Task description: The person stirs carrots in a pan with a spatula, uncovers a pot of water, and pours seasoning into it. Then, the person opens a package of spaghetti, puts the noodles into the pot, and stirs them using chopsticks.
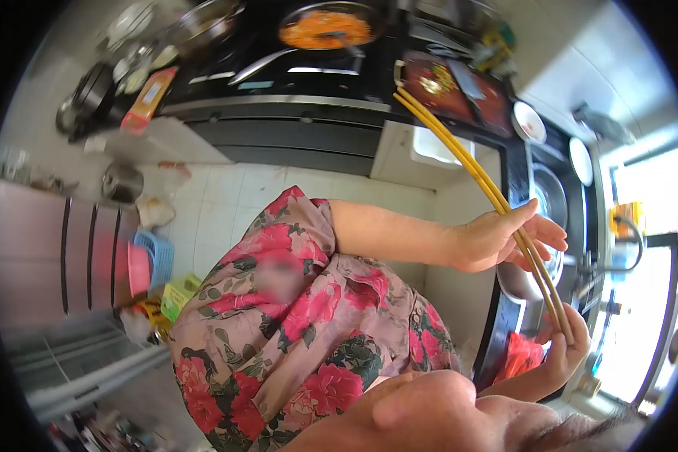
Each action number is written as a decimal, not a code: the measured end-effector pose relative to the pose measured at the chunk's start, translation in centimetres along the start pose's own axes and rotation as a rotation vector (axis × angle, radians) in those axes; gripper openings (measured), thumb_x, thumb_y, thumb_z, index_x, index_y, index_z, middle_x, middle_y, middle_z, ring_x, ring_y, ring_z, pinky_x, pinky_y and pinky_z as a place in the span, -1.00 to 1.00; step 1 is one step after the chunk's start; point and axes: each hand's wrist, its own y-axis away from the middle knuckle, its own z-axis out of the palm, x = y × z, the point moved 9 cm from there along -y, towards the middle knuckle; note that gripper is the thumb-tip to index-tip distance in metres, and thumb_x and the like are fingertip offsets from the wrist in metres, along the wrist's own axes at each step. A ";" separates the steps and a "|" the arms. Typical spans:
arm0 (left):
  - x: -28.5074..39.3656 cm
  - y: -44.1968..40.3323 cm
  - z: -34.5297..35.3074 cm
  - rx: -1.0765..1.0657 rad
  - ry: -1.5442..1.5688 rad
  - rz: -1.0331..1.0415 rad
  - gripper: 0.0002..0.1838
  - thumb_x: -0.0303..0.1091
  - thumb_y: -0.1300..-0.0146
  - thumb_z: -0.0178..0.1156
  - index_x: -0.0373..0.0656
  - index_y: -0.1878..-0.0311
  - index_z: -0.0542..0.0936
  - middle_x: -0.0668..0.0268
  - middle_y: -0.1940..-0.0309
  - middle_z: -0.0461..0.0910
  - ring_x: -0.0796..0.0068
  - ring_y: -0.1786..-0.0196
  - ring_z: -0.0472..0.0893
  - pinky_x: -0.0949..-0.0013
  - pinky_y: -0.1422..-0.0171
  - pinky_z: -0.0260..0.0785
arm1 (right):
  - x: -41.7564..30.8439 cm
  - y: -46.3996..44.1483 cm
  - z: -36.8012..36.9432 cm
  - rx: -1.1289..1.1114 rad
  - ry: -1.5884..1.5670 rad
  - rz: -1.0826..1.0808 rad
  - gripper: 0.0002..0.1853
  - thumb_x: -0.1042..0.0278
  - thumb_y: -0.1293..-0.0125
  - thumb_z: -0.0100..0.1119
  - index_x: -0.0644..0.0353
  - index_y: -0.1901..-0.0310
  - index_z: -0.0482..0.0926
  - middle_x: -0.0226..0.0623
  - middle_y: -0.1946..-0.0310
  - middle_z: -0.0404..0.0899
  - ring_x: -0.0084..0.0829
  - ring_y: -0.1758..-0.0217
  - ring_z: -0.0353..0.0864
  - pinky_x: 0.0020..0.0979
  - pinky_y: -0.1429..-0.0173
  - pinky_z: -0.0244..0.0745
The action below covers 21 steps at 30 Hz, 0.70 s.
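A pair of long wooden chopsticks (471,164) slants across the right half of the view, tips toward the stove. My left hand (497,237) holds them near the middle, the thumb lying across them and the other fingers stretched out. At their lower end, my right hand (569,346) grips them with bent fingers. Behind my left hand is the sink area, with a metal basin (521,282) partly hidden by the hand. Under my right forearm a red plastic bag (521,355) lies on the counter edge.
On the stove is a pan (331,29) of orange shredded food with a spatula in it. A cutting board (497,105) carries a knife (467,80) and chopped bits. A white bowl (529,122) stands by the sink. A blue basket (157,256) is at left.
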 end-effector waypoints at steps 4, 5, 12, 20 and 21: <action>5.1 2.4 -1.1 0.032 0.098 0.198 -0.31 0.21 -0.46 -0.41 -0.15 -0.23 0.45 0.23 -0.22 0.46 0.37 -0.13 0.48 0.14 -0.29 0.28 | -1.8 -5.0 4.3 -0.168 -0.167 -0.277 -0.25 -0.14 -0.20 0.20 0.53 -0.09 0.43 0.05 0.36 0.56 -0.33 0.42 0.51 -0.33 0.18 0.40; 6.5 2.8 -1.5 0.040 0.082 0.285 -0.31 0.20 -0.46 -0.41 -0.15 -0.23 0.45 0.21 -0.26 0.42 0.35 -0.17 0.46 0.16 -0.29 0.27 | -2.5 -6.3 5.9 -0.210 -0.184 -0.310 -0.28 -0.15 -0.22 0.16 0.46 -0.11 0.45 0.01 0.38 0.53 -0.31 0.33 0.45 -0.31 0.14 0.36; 12.6 8.5 -6.0 0.097 0.198 0.463 -0.31 0.17 -0.48 -0.49 -0.14 -0.26 0.41 0.18 -0.30 0.38 0.33 -0.20 0.44 0.16 -0.31 0.24 | -4.7 -13.6 16.9 -0.422 -0.598 -0.394 -0.55 -0.03 -0.20 0.23 0.23 0.10 0.58 0.05 0.24 0.48 -0.26 0.38 0.51 -0.38 0.35 0.42; 16.6 7.8 -10.9 0.220 0.211 0.443 -0.31 0.23 -0.45 -0.42 -0.10 -0.34 0.31 0.24 -0.31 0.36 0.38 -0.21 0.42 0.24 -0.22 0.26 | -8.5 -21.8 26.3 -0.520 -0.047 -0.551 -0.84 0.58 -0.18 0.08 0.47 0.26 0.59 -0.01 0.33 0.62 -0.26 0.30 0.63 -0.41 0.22 0.52; 17.5 8.2 -11.4 0.210 0.207 0.436 -0.31 0.24 -0.44 -0.37 -0.10 -0.35 0.29 0.25 -0.31 0.35 0.39 -0.22 0.41 0.22 -0.23 0.26 | -8.9 -23.3 26.6 -0.483 -0.043 -0.562 -0.84 0.55 -0.22 0.09 0.45 0.24 0.60 -0.02 0.29 0.63 -0.26 0.28 0.65 -0.41 0.17 0.54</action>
